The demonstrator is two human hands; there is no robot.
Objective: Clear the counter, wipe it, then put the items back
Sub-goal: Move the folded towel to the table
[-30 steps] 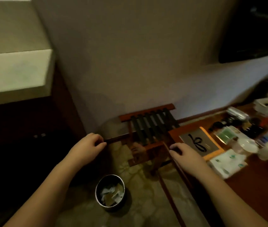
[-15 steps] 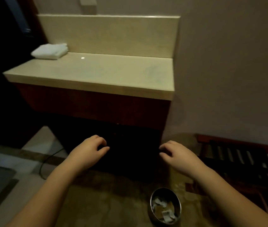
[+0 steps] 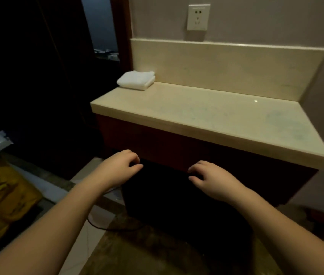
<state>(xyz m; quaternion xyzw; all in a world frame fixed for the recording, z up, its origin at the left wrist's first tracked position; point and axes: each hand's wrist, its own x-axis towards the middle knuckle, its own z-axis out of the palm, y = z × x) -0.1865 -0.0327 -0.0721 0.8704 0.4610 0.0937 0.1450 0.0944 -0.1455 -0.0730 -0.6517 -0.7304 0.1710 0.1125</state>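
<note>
Plainly, the likeliest slip was a skipped patch: the desk (image 3: 206, 116) showed faint bluish smears near its right edge, easy to miss in the dim room. A dark doorway stood left of it, a socket (image 3: 198, 17) on the wall above the backsplash. The towel (image 3: 136, 80) lay folded at the desk's back-left corner, well apart from both hands. The left hand (image 3: 120, 167) and right hand (image 3: 213, 178) hung below the front edge, fingers loosely curled, holding nothing.
</note>
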